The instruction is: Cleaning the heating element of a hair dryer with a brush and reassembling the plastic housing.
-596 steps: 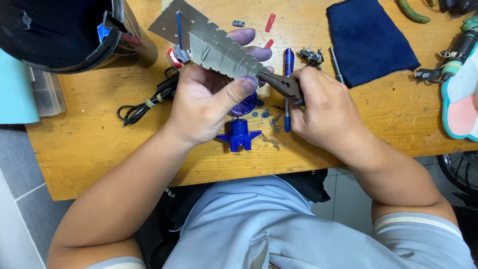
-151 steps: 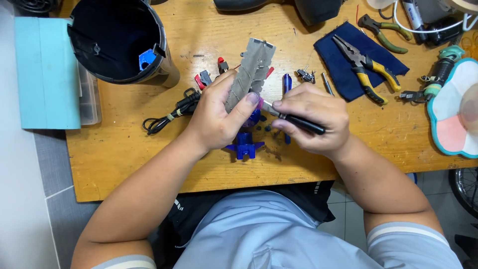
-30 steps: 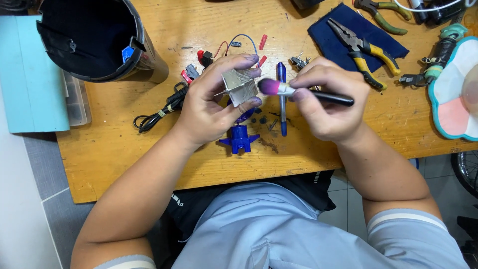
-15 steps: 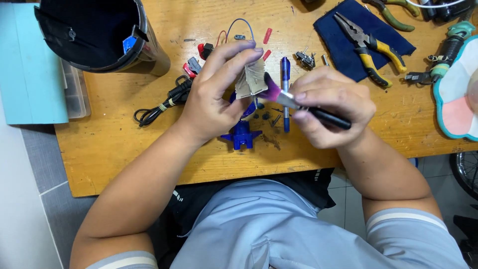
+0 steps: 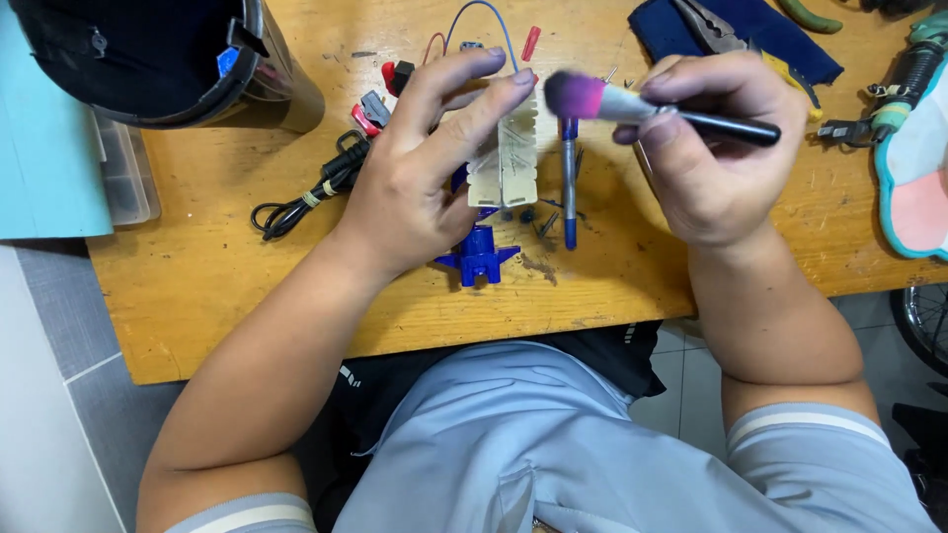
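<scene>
Two bare hands work above a wooden tabletop (image 5: 197,286) in the head view. The left hand (image 5: 415,188), at the centre of the frame, is closed around a small pale ridged part (image 5: 513,158), with thumb below and fingers laid along its upper edge, so the part is held up off the wood with its narrow face toward the camera. A thin blue wire loop (image 5: 484,15) arches just above those fingers near the top edge. The right hand (image 5: 711,148), right of centre, is closed on the dark handle of a soft brush (image 5: 632,104); the brush lies nearly level, and its pink and purple bristle head sits just beside the upper end of the pale part, whether touching it I cannot tell.

Under the left hand a blue plastic piece (image 5: 479,259) lies on the tabletop, and a blue pen (image 5: 570,188) lies upright in the frame between the two hands, with a few small dark screws close by. A coiled black cable (image 5: 301,197) lies left of the left hand. At upper left stands a large dark container (image 5: 148,59). At upper right a dark blue cloth (image 5: 780,39) carries pliers (image 5: 721,30) with yellow grips.
</scene>
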